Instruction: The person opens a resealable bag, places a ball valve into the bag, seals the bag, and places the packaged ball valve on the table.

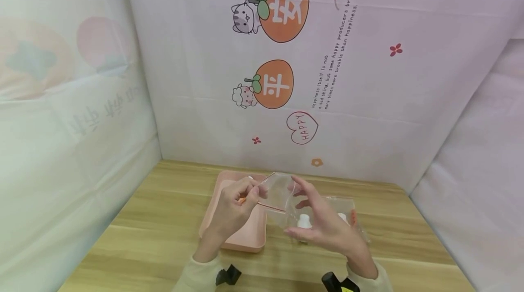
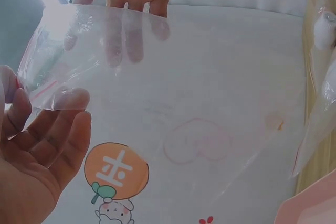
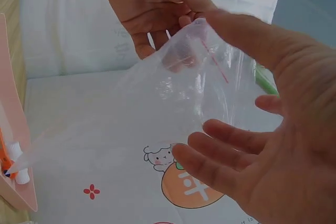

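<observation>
A clear zip bag (image 1: 278,192) with a red seal line hangs between the two hands, above the table. My left hand (image 1: 235,205) pinches its edge between thumb and fingers, and the other fingers show through the plastic in the right wrist view. My right hand (image 1: 327,226) is held at the bag's other side, thumb spread well apart from the loosely bent fingers. In the left wrist view, the right fingers (image 2: 126,38) show through the film. The right thumb (image 3: 247,32) overlaps the bag's upper edge in the right wrist view.
Left of centre on the wooden table (image 1: 135,233) stands a pink tray (image 1: 245,239), holding an orange item (image 3: 6,158) and a white-capped piece (image 3: 22,169). Behind the right hand lies another clear bag (image 1: 340,202) with white bottles (image 1: 304,221). A printed cloth (image 1: 204,78) hangs at the back.
</observation>
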A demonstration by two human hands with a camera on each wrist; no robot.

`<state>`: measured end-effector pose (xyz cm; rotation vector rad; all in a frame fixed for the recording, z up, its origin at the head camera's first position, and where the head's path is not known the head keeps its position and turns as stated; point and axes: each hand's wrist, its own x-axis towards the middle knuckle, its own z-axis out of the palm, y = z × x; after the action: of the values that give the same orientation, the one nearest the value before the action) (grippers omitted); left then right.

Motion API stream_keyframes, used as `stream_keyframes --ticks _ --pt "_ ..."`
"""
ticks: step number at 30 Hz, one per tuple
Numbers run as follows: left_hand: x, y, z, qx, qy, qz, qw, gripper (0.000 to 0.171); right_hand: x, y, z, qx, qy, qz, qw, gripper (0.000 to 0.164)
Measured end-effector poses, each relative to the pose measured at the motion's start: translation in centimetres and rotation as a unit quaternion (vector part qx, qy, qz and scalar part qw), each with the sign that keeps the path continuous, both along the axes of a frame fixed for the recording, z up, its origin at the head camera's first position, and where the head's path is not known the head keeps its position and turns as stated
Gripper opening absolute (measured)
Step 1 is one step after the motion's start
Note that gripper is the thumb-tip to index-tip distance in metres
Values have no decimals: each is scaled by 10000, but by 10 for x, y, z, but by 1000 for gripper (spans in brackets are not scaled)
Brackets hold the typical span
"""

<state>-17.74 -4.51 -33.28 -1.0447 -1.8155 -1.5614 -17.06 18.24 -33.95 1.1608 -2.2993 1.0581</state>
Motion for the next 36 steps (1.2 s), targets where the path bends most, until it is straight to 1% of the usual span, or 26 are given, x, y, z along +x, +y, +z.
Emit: stream_keyframes --ticks 2,5,8,10,13,15,17,20,22,23,26,28,30,31,33,35,36 --pt "0 0 0 -13 -13 -23 10000 30 0 0 0 45 -6 -149 9999 107" --pt "-1 0 -1 -20 86 -57 9999 31 2 -2 3 55 38 -328 9994 111" --pt "-7 0 -9 32 192 -165 9997 33 8 -6 11 172 22 -405 9990 116" --pt "-12 1 -15 71 295 -295 9991 32 9 -7 11 252 -37 -413 9988 118" --pt "-19 2 -24 87 412 -451 9981 30 5 -7 5 456 -160 -482 9977 119" --pt "-20 3 -26 88 477 -528 9974 29 0 -5 -2 550 -158 -534 9969 117" --pt "-21 4 -27 76 514 -570 9970 27 -4 -4 -7 571 -155 -502 9970 114" --pt "-20 6 -27 78 555 -667 9962 26 -7 -3 -10 469 -205 -395 9979 109" --pt "-19 7 -26 83 577 -772 9953 25 -7 -3 -9 356 -209 -262 9988 105" --pt "-18 8 -25 86 585 -821 9949 26 -5 -4 -6 325 -166 -220 9991 101" --pt "-9 8 -16 86 647 -925 9936 26 3 -8 6 273 -59 -141 9995 88" --pt "-2 8 -9 94 659 -960 9932 27 3 -7 4 254 -35 -156 9995 80" --pt "3 7 -4 136 602 -900 9940 27 -1 -5 -1 133 -82 -94 9998 77" --pt "3 7 -3 174 536 -833 9949 27 -3 -3 -3 92 -161 -53 9998 77" --pt "3 6 -3 272 373 -681 9966 27 -5 0 -6 -68 -479 84 9988 82" --pt "2 4 -2 421 137 -570 9974 27 2 -2 3 -109 -623 248 9977 94" --pt "2 3 -1 481 51 -498 9976 27 6 -3 9 -28 -671 274 9974 101"
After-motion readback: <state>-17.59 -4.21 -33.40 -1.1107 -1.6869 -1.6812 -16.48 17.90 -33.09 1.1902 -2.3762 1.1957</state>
